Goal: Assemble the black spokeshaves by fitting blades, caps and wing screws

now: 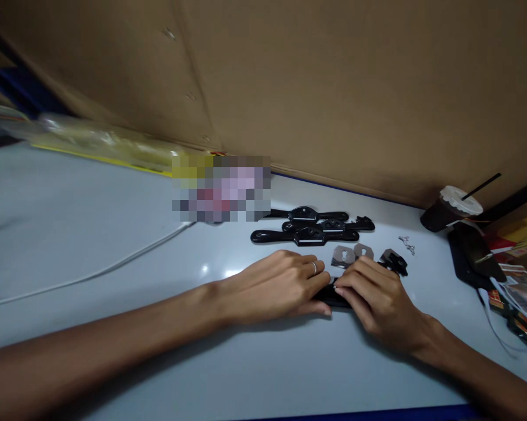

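My left hand (285, 283), with a ring on one finger, is closed around one end of a black spokeshave (336, 298) lying low over the white table. Fingertips of my right hand (379, 301) pinch a small shiny metal screw (335, 286) at the middle of that spokeshave; most of the screw is hidden. Just beyond my hands lie flat steel blades (343, 256) with keyhole slots and some black lever caps (397, 264). Further back, several black spokeshave bodies (305, 235) rest side by side. Two small thumbscrews (407, 244) lie to the right.
At the right stand a lidded drink cup (458, 202) with a straw and a black box-like object (474, 257), near a white cable (509, 345). Plastic-wrapped yellow material (109, 146) lies along the cardboard wall (333, 88). A white cord (114, 272) crosses the left side.
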Demonstrator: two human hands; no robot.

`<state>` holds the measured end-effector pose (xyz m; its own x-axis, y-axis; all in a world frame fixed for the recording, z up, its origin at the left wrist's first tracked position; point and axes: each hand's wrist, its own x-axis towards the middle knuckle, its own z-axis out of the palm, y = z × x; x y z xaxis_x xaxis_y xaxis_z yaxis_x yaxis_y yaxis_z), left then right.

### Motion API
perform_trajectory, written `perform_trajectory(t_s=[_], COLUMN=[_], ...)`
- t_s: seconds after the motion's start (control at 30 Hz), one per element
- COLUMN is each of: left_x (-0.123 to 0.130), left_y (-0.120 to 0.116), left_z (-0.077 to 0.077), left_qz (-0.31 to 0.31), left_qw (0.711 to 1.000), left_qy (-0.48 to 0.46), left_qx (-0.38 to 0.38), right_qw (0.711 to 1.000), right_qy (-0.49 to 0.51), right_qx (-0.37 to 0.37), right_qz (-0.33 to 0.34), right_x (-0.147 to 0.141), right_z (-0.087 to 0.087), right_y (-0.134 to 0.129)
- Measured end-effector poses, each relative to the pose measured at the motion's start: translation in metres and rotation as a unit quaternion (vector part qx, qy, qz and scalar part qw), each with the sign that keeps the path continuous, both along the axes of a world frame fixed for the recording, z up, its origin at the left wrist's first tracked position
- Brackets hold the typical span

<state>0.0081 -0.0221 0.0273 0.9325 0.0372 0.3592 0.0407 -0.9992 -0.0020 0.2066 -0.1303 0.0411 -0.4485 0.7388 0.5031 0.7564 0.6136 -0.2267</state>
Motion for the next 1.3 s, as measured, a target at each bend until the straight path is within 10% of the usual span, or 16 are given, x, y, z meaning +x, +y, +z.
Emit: perform_trajectory(t_s=[1.3], left_x=[-0.0004], left_y=[-0.0001], left_z=[0.0014], left_qz=[0.007], left_qw=[0.996], left_qy=[0.036], left_qx=[-0.079], right_qw=[0.951], right_qy=[0.197], right_qx=[-0.211], right_qz=[-0.11], right_x=[-0.0026], right_z=[0.0056], right_y=[-0.0009])
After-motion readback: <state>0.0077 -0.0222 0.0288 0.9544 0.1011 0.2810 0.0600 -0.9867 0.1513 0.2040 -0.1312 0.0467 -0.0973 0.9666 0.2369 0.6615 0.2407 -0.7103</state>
